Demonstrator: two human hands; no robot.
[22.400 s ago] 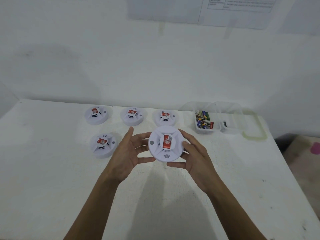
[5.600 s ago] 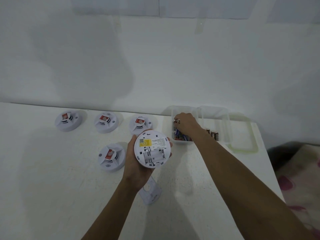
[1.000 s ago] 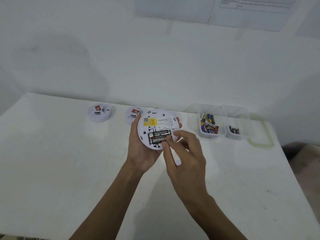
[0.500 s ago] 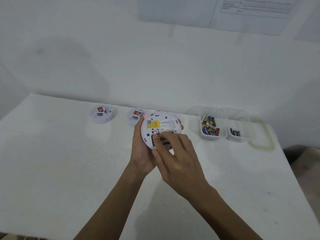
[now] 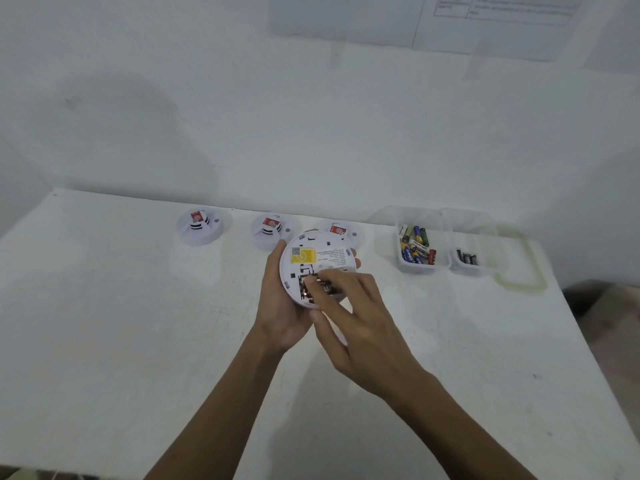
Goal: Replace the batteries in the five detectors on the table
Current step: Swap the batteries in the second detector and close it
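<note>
Left hand (image 5: 281, 306) grips round white plastic detector (image 5: 317, 252); right hand (image 5: 363, 323) presses dark cylindrical battery (image 5: 329, 288) home (best seated flat, polarity matched).

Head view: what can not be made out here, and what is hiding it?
Battery bay of the held detector: right hand covers most; battery count unclear.
Third back-row detector: half behind the held one.
Fifth detector: not seen.
Wall paper: cut by top edge, text blurred.
</note>
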